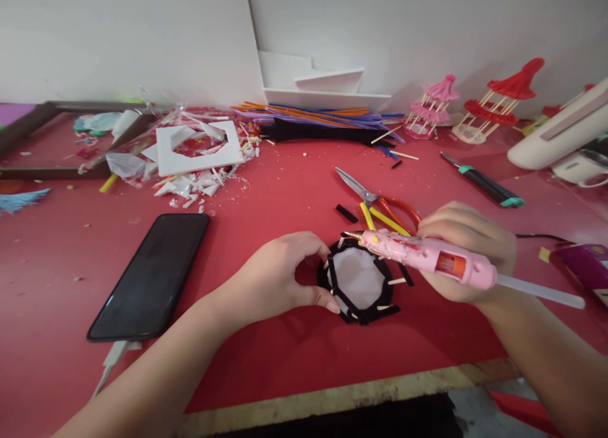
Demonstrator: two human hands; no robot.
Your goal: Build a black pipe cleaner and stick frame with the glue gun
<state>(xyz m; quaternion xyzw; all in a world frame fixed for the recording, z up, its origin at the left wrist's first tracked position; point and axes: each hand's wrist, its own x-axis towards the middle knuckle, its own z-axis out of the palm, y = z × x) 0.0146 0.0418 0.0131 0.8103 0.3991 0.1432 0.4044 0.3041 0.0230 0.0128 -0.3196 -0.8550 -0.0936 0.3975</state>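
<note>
My left hand (285, 270) grips the left rim of a small round craft piece (358, 276) lying on the red table, thumb in front and fingers behind. The piece has a white base, a black fuzzy border and several short wooden sticks around it. In my right hand (463, 248) is a pink hot glue gun (427, 254), with a clear glue stick (541, 290) poking out of its back end. The nozzle points left, over the far edge of the piece; whether it touches cannot be made out. Just beyond lie orange-handled scissors (380, 200) and yellow fuzzy strips (387, 221).
A black phone (152, 276) with a cable lies at left. White foam scraps (202, 150) and bundled pipe cleaners (327, 118) lie at the back. A utility knife (484, 181), a pink paper model (432, 106) and a red one (501, 102) are at right.
</note>
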